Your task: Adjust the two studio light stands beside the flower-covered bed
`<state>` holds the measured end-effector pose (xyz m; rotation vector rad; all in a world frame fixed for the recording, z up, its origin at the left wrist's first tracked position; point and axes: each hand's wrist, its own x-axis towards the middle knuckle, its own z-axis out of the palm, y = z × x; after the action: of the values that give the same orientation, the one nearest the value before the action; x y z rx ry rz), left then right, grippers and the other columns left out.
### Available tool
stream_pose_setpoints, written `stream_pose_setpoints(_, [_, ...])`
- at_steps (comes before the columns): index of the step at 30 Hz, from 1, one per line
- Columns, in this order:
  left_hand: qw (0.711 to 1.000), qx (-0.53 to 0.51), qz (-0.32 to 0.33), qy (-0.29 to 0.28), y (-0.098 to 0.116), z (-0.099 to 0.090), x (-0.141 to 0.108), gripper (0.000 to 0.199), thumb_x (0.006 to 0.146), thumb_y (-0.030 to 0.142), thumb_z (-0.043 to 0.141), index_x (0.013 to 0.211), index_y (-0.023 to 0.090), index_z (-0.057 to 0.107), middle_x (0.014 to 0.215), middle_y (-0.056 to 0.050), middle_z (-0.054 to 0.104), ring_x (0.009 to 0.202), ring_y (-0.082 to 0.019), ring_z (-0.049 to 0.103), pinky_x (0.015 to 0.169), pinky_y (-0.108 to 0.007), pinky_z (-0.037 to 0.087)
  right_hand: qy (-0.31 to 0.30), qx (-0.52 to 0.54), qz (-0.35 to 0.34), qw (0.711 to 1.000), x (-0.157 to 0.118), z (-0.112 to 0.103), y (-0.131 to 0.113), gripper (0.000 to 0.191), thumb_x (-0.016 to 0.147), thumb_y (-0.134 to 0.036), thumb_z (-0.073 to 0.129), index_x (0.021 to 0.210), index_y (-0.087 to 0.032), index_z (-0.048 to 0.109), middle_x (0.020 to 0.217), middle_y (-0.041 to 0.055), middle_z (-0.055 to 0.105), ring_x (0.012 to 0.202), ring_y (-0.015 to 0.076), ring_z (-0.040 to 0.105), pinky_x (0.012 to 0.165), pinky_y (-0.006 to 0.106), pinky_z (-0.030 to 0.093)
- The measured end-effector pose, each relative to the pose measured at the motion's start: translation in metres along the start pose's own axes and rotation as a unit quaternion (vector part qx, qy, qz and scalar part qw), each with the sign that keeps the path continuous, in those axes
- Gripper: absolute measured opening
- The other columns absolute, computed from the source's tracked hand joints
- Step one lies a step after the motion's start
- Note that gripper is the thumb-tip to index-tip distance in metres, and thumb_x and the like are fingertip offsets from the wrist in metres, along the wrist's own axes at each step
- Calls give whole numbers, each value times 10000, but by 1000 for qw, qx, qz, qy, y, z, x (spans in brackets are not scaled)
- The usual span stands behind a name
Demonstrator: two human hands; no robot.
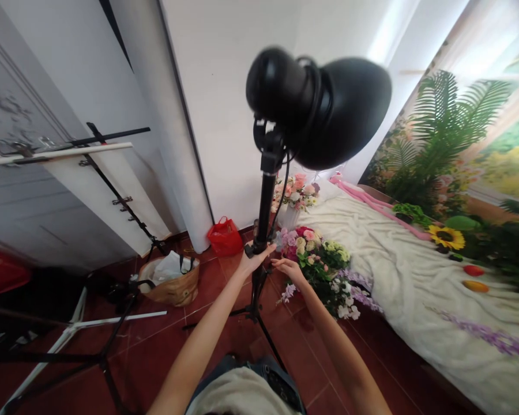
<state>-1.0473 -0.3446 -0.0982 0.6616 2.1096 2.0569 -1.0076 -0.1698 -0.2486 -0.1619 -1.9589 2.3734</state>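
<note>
A black studio lamp [346, 109] with a wide reflector tops a black light stand [267, 202], upright in front of me. My left hand [256, 259] is closed around the stand's pole, at a clamp collar below the lamp. Just right of the pole is my right hand [290, 270], its fingers stretched toward a small black knob [267, 270] on the stand; contact is too small to make out. A thin black cable [281, 199] hangs from the lamp along the pole. The stand's legs spread on the red tiled floor [315, 346].
Bunches of artificial flowers [315, 248] lie right of the stand, beside a cream-draped platform [372, 253] with a sunflower [446, 237]. A red bag [225, 236] and a woven basket [177, 288] stand to the left. White stand legs [121, 319] cross the floor at left.
</note>
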Motion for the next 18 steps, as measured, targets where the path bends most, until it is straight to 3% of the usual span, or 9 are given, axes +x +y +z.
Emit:
stream_pose_setpoints(4, [998,-2,-57,26,-60,6,-18,309,612,439,708,646,143,625,642,-27,630,607,-146,577,611,-265,455,29,9,16,999,-12,-5,-1,326,662,-471,658,793,-174,628,1080,121,650,995,237,612,913,415,442])
stream_pose_setpoints(7, [996,-16,-68,61,-89,11,-24,295,621,424,703,701,147,642,683,-34,649,637,-153,595,631,-273,473,16,-37,29,999,-15,-4,1,328,684,-467,629,820,-168,633,1041,117,658,964,225,620,860,392,474])
stream_pose_setpoints(12, [997,-37,-61,17,-101,11,-20,255,611,382,717,687,152,637,697,-26,647,643,-144,598,633,-269,486,-17,-129,-20,991,-15,2,13,270,705,-306,578,945,-187,612,1007,70,654,928,188,621,846,355,478])
stream_pose_setpoints(18, [995,-52,-74,42,-110,13,-23,266,591,389,723,681,160,621,669,-20,640,631,-147,596,614,-271,489,-44,-149,-57,986,-14,13,32,315,720,-214,508,1028,-210,577,1048,41,635,954,157,608,915,339,445])
